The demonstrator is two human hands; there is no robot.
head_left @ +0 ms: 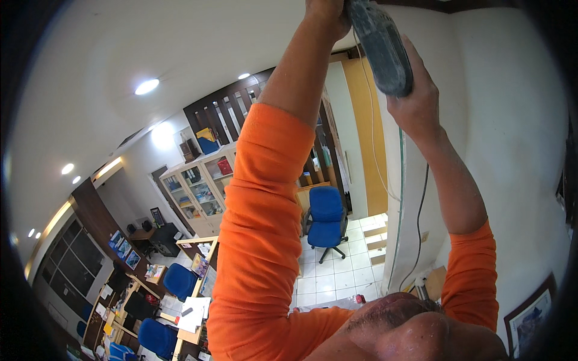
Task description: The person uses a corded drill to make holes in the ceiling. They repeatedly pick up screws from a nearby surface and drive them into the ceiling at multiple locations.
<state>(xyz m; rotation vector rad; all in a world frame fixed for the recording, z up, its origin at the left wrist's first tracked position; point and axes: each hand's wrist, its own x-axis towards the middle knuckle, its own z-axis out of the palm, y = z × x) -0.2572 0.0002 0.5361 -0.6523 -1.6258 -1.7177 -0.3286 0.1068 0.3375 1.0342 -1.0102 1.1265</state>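
Both my arms, in orange sleeves, reach up overhead near the ceiling. A dusty dark grey power tool (384, 53) with a long rounded body is between my hands at the top of the head view; its exact kind does not show, and its far end is cut off. My left hand (330, 14) is closed at its upper end, partly outside the picture. The palm and fingers of my right hand (418, 102) wrap its lower end. A thin pale cord (368, 90) hangs down beside the tool; whether it joins the tool is unclear.
A dark cord (421, 210) hangs along the wall edge under my right arm. Below stand a blue office chair (326, 216), glass-fronted cabinets (201, 195) and desks with papers (191, 314). A framed picture (530, 319) hangs at lower right. Lights (147, 86) sit in the ceiling.
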